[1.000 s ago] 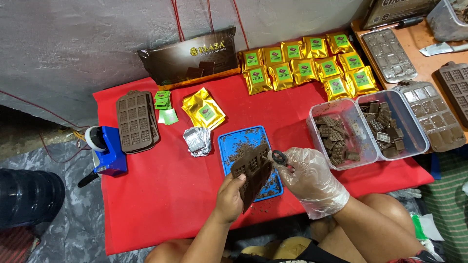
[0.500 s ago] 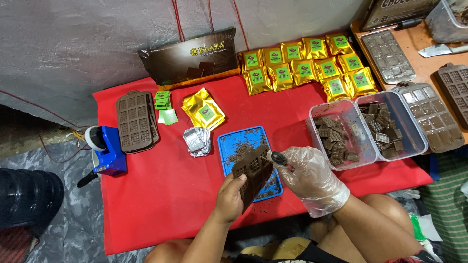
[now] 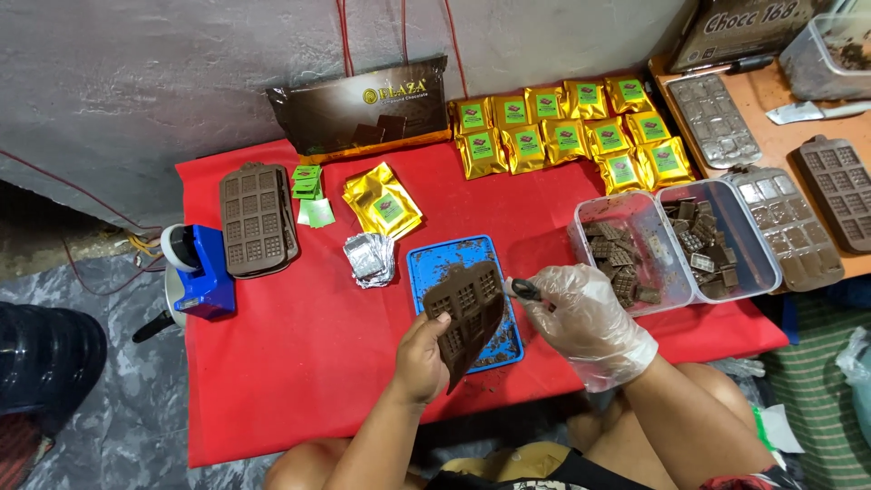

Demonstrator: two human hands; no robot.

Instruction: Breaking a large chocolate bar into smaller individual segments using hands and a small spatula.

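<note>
Brown silicone chocolate mould (image 3: 464, 313), gripped tilted by the bare left hand (image 3: 423, 356), sits at lower centre above the blue rectangular tray (image 3: 426, 268). Gloved right hand (image 3: 590, 322) grasps a small dark-handled tool (image 3: 522, 289) touching the mould.

2 tubs (image 3: 626, 249), 11 gold pouches (image 3: 567, 136)

Hidden and cut-off parts, head view.
Right hand (image 3: 588, 325) covers most of the dark tool (image 3: 523, 289); brown mould (image 3: 464, 316) hides part of the blue tray (image 3: 426, 269); clear tub (image 3: 830, 50) and grey box (image 3: 746, 27) cut by top edge.
</note>
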